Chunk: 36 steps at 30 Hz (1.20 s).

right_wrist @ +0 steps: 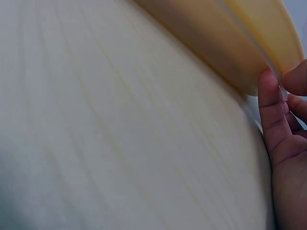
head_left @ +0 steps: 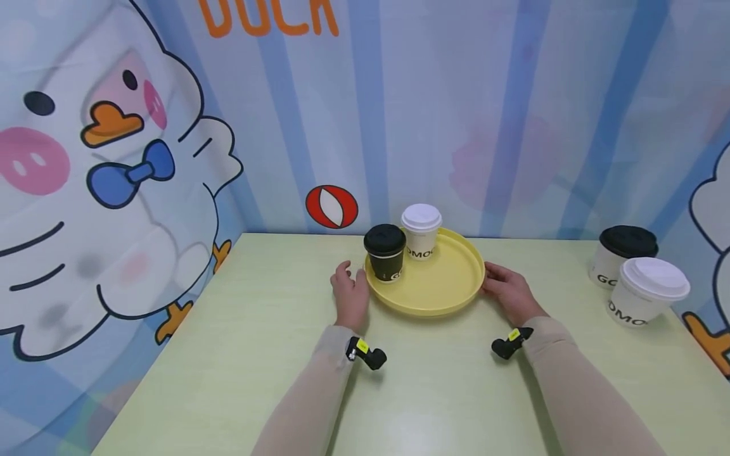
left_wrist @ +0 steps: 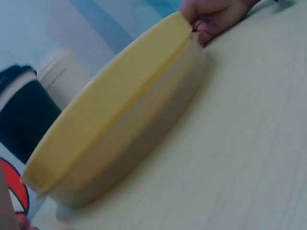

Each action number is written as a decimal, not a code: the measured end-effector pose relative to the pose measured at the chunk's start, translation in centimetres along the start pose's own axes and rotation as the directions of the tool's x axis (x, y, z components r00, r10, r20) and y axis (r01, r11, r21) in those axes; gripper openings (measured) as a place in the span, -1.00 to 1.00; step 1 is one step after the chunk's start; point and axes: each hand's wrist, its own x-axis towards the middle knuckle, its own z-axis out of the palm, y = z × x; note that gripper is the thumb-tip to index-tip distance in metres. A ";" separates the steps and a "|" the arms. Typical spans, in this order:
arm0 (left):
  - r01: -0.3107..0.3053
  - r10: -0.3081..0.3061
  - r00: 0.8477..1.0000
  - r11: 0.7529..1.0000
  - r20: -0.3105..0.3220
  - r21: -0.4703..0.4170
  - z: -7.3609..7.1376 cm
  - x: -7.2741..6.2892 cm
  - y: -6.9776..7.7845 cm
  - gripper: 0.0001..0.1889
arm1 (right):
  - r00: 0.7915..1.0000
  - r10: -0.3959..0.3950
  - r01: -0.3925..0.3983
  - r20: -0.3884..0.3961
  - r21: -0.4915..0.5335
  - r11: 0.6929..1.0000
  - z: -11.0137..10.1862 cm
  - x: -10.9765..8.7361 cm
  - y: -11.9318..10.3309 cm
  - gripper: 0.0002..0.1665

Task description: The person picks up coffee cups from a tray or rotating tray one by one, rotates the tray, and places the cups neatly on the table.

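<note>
A round yellow tray (head_left: 436, 301) is near the back of the table, with two lidded paper coffee cups on it. One is a black cup (head_left: 385, 266) with a black lid at the left; the other, a white cup (head_left: 421, 244) with a white lid, stands behind it. My right hand (head_left: 510, 294) holds the tray's right rim, thumb (right_wrist: 297, 79) above and fingers (right_wrist: 271, 110) at the underside. Beside the left rim is my left hand (head_left: 350, 297), fingers loosely bent; whether it touches the rim I cannot tell.
Two more white coffee cups stand at the table's right: one with a black lid (head_left: 628, 242), the other with a white lid (head_left: 654, 278) in front of it. A printed cloth backdrop (head_left: 410, 114) rises directly behind the table (head_left: 422, 392).
</note>
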 end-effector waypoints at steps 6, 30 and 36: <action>-0.215 0.206 0.970 0.975 -0.128 -0.060 0.1 -1.2 2.5 -0.75 | 1.000 -0.008 0.008 -0.013 -0.002 1.000 -0.3 0.0 0.0 -0.29; -0.666 0.371 0.697 0.653 0.614 0.361 4.4 -6.9 6.0 -0.62 | 0.999 -0.022 0.020 -0.032 -0.066 0.998 0.0 0.0 0.2 -0.30; -0.703 0.337 0.679 0.554 0.653 0.445 5.0 -7.2 6.1 -0.68 | 0.999 -0.003 0.001 -0.037 -0.053 0.999 0.0 0.0 0.1 -0.30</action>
